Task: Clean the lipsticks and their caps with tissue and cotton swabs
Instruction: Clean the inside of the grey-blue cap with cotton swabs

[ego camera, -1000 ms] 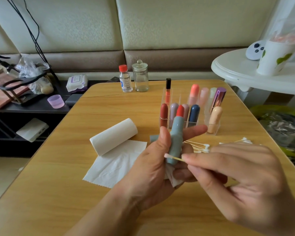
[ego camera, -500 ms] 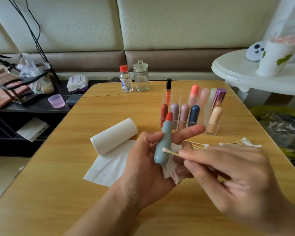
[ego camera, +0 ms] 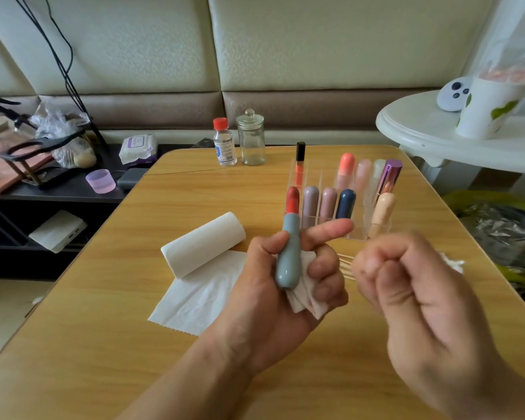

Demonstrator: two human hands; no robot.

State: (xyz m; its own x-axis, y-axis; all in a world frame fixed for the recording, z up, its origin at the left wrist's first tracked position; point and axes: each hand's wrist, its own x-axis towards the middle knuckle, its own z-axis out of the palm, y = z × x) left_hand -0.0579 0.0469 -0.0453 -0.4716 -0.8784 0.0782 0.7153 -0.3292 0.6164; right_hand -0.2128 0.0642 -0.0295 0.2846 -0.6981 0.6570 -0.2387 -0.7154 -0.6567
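My left hand (ego camera: 264, 298) grips a grey-blue lipstick (ego camera: 288, 259) upright, its red tip showing at the top, index finger stretched out to the right. Its lower fingers also hold a folded piece of tissue (ego camera: 306, 295). My right hand (ego camera: 422, 298) is blurred, a little to the right of the lipstick and apart from it. Its fingers are curled, and a thin cotton swab (ego camera: 349, 275) stick pokes out at the fingertips. Behind stands a clear organizer (ego camera: 358, 228) with several capped lipsticks.
A tissue roll (ego camera: 203, 244) lies left of my hands on a loose tissue sheet (ego camera: 200, 295). Loose swabs (ego camera: 450, 262) lie behind my right hand. A small red-capped bottle (ego camera: 224, 142) and a glass jar (ego camera: 250, 137) stand at the far edge. A white side table (ego camera: 422, 147) is at the right.
My right hand has pulled the swab away from the lipstick barrel, moving right. My left hand has shifted the lipstick slightly left and kept it upright.
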